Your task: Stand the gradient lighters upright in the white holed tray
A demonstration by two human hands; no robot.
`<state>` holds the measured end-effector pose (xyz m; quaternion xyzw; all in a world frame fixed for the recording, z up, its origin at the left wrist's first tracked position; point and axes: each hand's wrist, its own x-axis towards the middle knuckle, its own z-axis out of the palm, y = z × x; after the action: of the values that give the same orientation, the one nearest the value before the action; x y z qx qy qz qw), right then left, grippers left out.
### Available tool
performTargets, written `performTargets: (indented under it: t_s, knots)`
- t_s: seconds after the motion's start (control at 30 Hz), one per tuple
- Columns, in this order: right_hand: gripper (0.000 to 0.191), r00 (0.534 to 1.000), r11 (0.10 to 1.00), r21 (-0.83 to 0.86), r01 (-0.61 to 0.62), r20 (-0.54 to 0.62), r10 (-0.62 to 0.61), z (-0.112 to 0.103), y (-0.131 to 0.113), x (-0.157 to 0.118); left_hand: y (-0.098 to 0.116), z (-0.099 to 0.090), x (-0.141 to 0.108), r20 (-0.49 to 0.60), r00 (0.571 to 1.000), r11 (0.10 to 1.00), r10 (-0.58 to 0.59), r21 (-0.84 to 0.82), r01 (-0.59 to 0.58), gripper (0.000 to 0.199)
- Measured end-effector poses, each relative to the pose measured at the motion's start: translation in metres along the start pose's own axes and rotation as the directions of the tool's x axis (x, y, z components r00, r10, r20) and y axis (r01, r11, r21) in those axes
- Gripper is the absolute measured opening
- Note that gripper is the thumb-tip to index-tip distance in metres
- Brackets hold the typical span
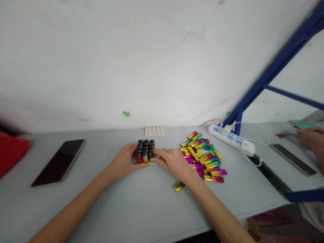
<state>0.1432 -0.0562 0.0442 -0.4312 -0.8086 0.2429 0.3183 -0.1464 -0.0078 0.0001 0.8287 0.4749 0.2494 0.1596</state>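
A tight block of upright lighters with black ends and shiny coloured bodies stands in front of me, set in a pale tray that shows at its right side. My left hand is curled round the block's left side, thumb along the front and fingers behind. At the front right corner, my right hand pinches one black-ended lighter between thumb and fingers. Beside the right hand lies a loose pile of metallic, rainbow-coloured lighters. One gold lighter lies apart, under the right forearm.
A white tray with holes lies against the wall. To the left are a dark phone and red cloth. A power strip, blue metal frame, second phone and another person's hand are right.
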Motion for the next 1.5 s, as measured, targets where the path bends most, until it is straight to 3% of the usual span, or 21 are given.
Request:
performTargets:
  t_s: [0.13, 0.23, 0.37, 0.43, 0.57, 0.73, 0.93, 1.2, 1.37, 1.5]
  knots:
    - [0.039, 0.994, 0.998, -0.037, -0.043, -0.1, 0.039, -0.001, -0.001, -0.002, -0.007, 0.003, 0.0, -0.015, 1.0, 1.0, 0.009, 0.022, -0.008, 0.076]
    - [0.038, 0.971, 0.989, -0.057, -0.14, -0.205, 0.125, -0.029, 0.013, -0.006, -0.01, 0.005, 0.0, -0.023, 1.0, 1.0, -0.005, 0.028, 0.006, 0.081]
    - [0.037, 0.858, 0.892, -0.194, -0.409, -0.413, 0.304, -0.093, 0.055, 0.0, -0.007, 0.004, 0.002, 0.001, 1.0, 1.0, 0.003, 0.013, -0.003, 0.079]
    - [0.03, 0.788, 0.75, -0.323, -0.577, -0.461, 0.407, -0.118, 0.077, 0.007, -0.004, 0.003, 0.003, 0.008, 1.0, 1.0, 0.014, 0.004, -0.014, 0.076]
    - [0.054, 0.724, 0.535, -0.49, -0.688, -0.415, 0.551, -0.134, 0.106, 0.018, 0.0, 0.001, 0.004, 0.007, 1.0, 1.0, 0.019, 0.004, -0.019, 0.076]
    - [0.065, 0.712, 0.452, -0.611, -0.65, -0.282, 0.642, -0.122, 0.112, 0.013, -0.004, 0.004, 0.003, -0.001, 1.0, 1.0, 0.013, 0.009, -0.013, 0.075]
    - [0.062, 0.76, 0.529, -0.578, -0.621, -0.282, 0.586, -0.117, 0.113, 0.008, -0.005, 0.006, 0.003, -0.005, 1.0, 1.0, 0.008, 0.007, -0.008, 0.08]
    - [0.072, 0.763, 0.575, -0.525, -0.627, -0.266, 0.589, -0.112, 0.121, 0.014, 0.002, 0.003, 0.005, 0.012, 1.0, 1.0, -0.02, -0.005, 0.02, 0.075]
    - [0.058, 0.811, 0.713, -0.387, -0.584, -0.298, 0.503, -0.109, 0.124, 0.029, 0.002, 0.004, 0.005, 0.003, 0.999, 0.999, -0.037, 0.014, 0.037, 0.078]
    - [0.059, 0.866, 0.812, -0.324, -0.485, -0.303, 0.397, -0.107, 0.122, 0.044, 0.002, 0.005, 0.004, -0.006, 1.0, 1.0, -0.016, 0.008, 0.016, 0.077]
